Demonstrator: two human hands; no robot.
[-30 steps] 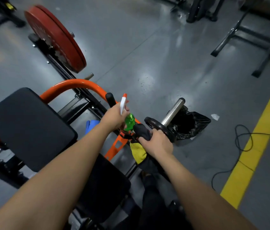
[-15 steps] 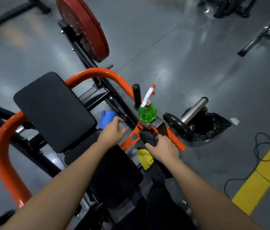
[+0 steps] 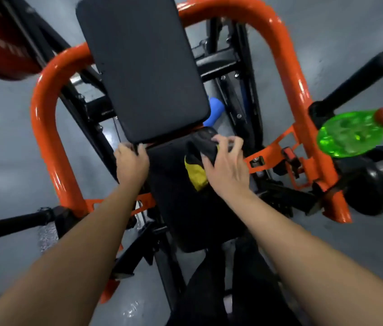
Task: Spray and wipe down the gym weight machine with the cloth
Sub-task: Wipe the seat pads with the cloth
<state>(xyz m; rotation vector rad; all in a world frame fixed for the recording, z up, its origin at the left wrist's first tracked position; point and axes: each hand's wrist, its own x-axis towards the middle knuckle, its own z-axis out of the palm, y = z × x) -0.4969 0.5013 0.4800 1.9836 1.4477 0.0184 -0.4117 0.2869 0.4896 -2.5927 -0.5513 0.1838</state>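
Beneath orange frame [image 3: 44, 118] — glossy grey floor [image 3: 0, 156]

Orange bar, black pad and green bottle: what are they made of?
Orange bar: probably a metal tube with glossy paint, since bright glints run along its curve.
Black pad: likely a cushion under a matte vinyl or leather-like cover. It looks smooth and dull, with rounded corners.
Green bottle: seems to be see-through plastic, because light shines through it.
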